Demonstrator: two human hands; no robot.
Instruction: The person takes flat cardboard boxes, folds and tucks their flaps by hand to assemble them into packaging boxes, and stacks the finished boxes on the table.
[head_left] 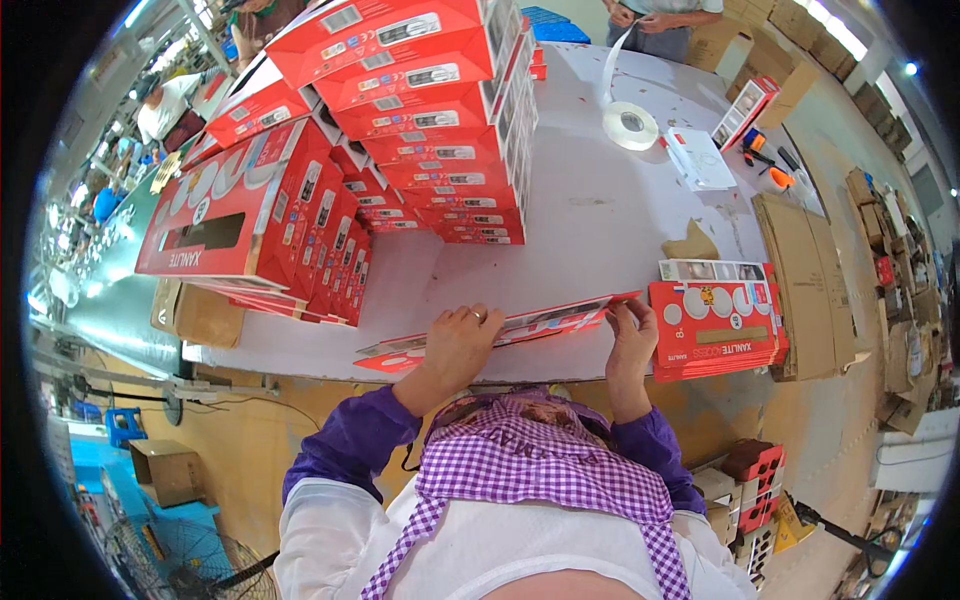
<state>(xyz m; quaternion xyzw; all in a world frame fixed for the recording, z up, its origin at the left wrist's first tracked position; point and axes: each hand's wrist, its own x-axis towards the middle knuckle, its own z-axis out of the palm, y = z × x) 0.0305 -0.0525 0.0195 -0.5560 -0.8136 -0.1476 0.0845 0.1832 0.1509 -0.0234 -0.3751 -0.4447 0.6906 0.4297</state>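
Flattened red carton (520, 328) pinched between left hand (458, 345) and right hand (632, 335).

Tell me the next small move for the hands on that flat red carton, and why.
Probably push the flat red carton open into a box: the left hand and right hand hold it collapsed at the table edge, beside folded ones.

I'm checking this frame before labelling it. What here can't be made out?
Head view only:
- Flat red carton: the left hand and right hand cover parts of it; its underside is hidden.
- Stacked red boxes: the top of the stack is cut off by the picture's edge.
- Person at the table's far end: cut off above the waist.
- Small tools: too small to identify.
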